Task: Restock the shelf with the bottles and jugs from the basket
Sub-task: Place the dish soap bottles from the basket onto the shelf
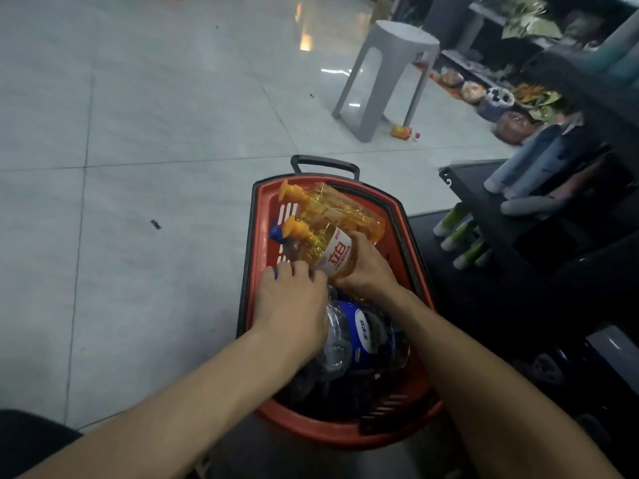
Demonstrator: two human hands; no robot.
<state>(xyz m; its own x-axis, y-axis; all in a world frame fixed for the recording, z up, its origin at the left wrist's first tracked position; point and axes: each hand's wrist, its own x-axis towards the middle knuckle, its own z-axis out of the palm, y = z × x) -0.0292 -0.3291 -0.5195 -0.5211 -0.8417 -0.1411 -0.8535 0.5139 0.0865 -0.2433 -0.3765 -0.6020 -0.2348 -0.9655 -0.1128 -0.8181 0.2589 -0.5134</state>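
Risk lies mainly in the crowded red basket [411, 236], which is set on the floor just beside the dark shelf [484, 202]. 2 yellow pump bottles are seen lying on their sides in its far half; the nearer yellow pump bottle [328, 250] is gripped around its base by the right hand [366, 267], the fingers curled closed on it. The left hand [294, 299] is laid, fingers bent, at the neck of the clear water jug [349, 337]; whether anything is actually pinched cannot be told. If the bottle is lifted by its base alone, it could be tipped and its pump head caught on the farther yellow bottle [342, 209], which touches it. A blue-capped bottle [280, 236] wedged beneath could be dragged or knocked against the basket wall.
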